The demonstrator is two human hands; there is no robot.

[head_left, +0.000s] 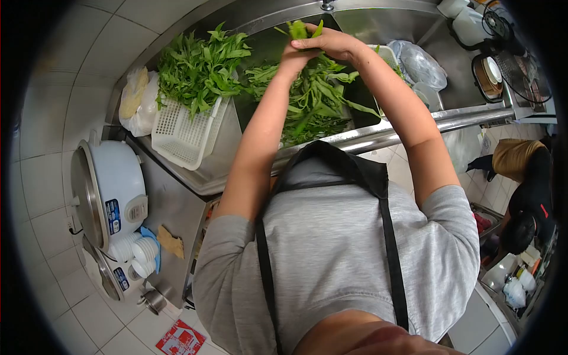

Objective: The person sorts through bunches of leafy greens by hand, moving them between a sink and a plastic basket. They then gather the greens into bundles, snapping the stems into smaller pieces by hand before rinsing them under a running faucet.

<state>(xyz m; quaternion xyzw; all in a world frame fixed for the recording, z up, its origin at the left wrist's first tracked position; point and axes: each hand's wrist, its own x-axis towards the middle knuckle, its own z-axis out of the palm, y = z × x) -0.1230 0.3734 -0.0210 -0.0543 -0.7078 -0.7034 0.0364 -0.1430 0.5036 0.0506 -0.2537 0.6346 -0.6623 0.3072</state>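
Observation:
Above the sink, my left hand and my right hand are close together, closed around a bunch of long-leaved leafy greens. Some leaves stick up past my fingers, and the fingers of my left hand are partly hidden. Beneath my hands, more leafy greens fill the sink basin. To the left, a heap of leafy greens lies in a white perforated plastic basket by the sink's edge.
Plastic bags sit left of the basket. A large rice cooker and stacked white bowls are lower left. A clear plastic bag and a fan are to the right. Another person bends at the far right.

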